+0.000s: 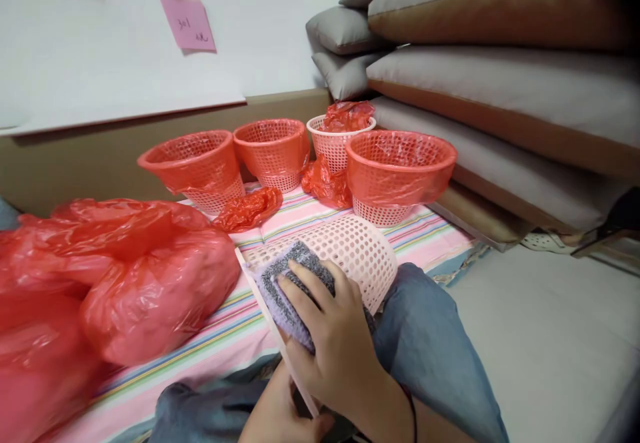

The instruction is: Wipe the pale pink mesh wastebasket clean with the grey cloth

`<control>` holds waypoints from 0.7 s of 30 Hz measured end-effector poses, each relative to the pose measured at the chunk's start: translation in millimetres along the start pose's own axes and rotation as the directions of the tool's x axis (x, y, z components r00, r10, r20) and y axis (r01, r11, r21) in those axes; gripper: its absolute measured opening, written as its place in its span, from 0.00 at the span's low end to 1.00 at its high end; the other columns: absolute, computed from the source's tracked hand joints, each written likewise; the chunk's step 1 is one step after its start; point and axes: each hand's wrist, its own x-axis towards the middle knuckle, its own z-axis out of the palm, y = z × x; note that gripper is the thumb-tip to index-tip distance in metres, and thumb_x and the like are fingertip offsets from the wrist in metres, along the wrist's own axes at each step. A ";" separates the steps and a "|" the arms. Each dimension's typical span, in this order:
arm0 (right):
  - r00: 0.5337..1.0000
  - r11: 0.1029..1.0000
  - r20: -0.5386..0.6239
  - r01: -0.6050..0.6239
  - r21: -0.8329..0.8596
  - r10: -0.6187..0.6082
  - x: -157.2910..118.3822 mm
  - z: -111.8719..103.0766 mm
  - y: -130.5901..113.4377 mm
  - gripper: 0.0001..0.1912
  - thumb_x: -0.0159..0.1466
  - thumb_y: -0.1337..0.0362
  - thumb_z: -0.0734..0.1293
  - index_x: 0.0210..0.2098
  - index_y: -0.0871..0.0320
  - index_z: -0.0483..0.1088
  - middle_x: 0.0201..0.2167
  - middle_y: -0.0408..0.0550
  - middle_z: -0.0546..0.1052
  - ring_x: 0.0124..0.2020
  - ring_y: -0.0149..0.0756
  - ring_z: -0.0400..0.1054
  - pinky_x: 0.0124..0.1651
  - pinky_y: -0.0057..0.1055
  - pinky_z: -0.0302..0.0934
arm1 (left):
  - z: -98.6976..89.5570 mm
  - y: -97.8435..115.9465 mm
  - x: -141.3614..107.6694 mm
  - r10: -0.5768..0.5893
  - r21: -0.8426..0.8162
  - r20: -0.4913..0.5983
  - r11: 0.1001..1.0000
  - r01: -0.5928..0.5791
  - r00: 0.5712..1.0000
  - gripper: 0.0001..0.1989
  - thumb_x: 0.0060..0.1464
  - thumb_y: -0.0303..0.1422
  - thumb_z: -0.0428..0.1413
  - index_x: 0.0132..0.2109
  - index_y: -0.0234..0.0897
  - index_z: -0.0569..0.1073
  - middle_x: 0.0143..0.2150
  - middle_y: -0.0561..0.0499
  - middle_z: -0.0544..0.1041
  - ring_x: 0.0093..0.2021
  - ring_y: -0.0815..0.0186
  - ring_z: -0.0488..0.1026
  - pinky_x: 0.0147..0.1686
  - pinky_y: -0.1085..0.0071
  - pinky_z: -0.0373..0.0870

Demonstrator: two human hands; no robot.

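A white perforated basket (367, 249) lies on its side above my lap, its rim toward me. My right hand (335, 329) presses a grey and lilac cloth (295, 283) against the basket near the rim, fingers bent over the cloth. Low in the view, my left hand (287, 409) grips the basket's rim from below; most of its fingers are hidden behind the rim and my right hand.
Three baskets lined with red bags (200, 169), (273, 149), (400, 169) and a white basket (330, 143) stand behind. Large red bags (160, 289) fill the left. Stacked cushions (500, 89) rise at the right. A striped cloth (200, 356) lies underneath.
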 end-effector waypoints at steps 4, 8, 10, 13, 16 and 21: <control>0.993 0.993 0.004 -0.120 -0.008 0.120 13.1 -5.3 31.1 0.29 0.60 0.63 0.63 0.61 0.54 0.68 0.66 0.41 0.67 0.62 0.56 0.55 0.64 0.56 0.52 | 7.2 10.6 -3.5 -0.139 -0.005 0.006 0.990 0.139 0.990 0.35 0.33 0.29 0.62 0.55 0.36 0.74 0.56 0.42 0.77 0.59 0.41 0.70 0.64 0.48 0.61; 0.935 0.933 -0.113 -0.348 -0.093 0.337 29.7 -17.7 92.4 0.28 0.59 0.65 0.62 0.60 0.57 0.70 0.63 0.44 0.70 0.60 0.54 0.59 0.63 0.56 0.55 | 16.8 21.6 -11.3 -0.309 -0.012 0.012 0.951 0.309 0.951 0.29 0.35 0.29 0.61 0.50 0.36 0.77 0.54 0.40 0.78 0.60 0.40 0.69 0.66 0.46 0.56; 0.915 0.912 -0.144 -0.393 -0.116 0.376 30.9 -23.2 114.6 0.28 0.60 0.65 0.61 0.60 0.57 0.70 0.63 0.45 0.69 0.60 0.55 0.59 0.63 0.56 0.56 | 14.7 22.5 -14.2 -0.310 -0.049 0.020 0.949 0.311 0.951 0.28 0.34 0.29 0.65 0.49 0.38 0.78 0.55 0.42 0.77 0.61 0.41 0.69 0.67 0.46 0.53; 0.919 0.913 -0.150 -0.385 -0.134 0.365 25.3 -26.8 127.8 0.28 0.60 0.64 0.62 0.60 0.57 0.70 0.63 0.45 0.69 0.60 0.54 0.60 0.62 0.56 0.57 | -2.5 25.4 -8.2 -0.199 -0.259 -0.116 0.952 0.164 0.973 0.41 0.26 0.36 0.74 0.53 0.42 0.76 0.58 0.42 0.76 0.62 0.40 0.67 0.68 0.47 0.54; 0.925 0.918 -0.163 -0.368 -0.150 0.344 18.1 -25.6 125.6 0.28 0.59 0.65 0.62 0.59 0.56 0.71 0.63 0.44 0.70 0.60 0.54 0.60 0.62 0.56 0.58 | -31.7 40.3 15.5 -0.181 -0.392 -0.395 0.920 0.012 0.901 0.42 0.44 0.54 0.64 0.64 0.50 0.64 0.66 0.45 0.68 0.66 0.46 0.63 0.66 0.46 0.56; 0.923 0.917 -0.194 -0.364 -0.163 0.332 8.6 -23.4 121.7 0.27 0.59 0.65 0.61 0.58 0.56 0.71 0.63 0.46 0.70 0.59 0.54 0.61 0.62 0.56 0.59 | -76.9 67.6 73.5 -0.111 -0.239 -0.825 0.957 -0.165 0.555 0.32 0.56 0.49 0.59 0.65 0.50 0.62 0.71 0.49 0.59 0.70 0.56 0.57 0.69 0.57 0.53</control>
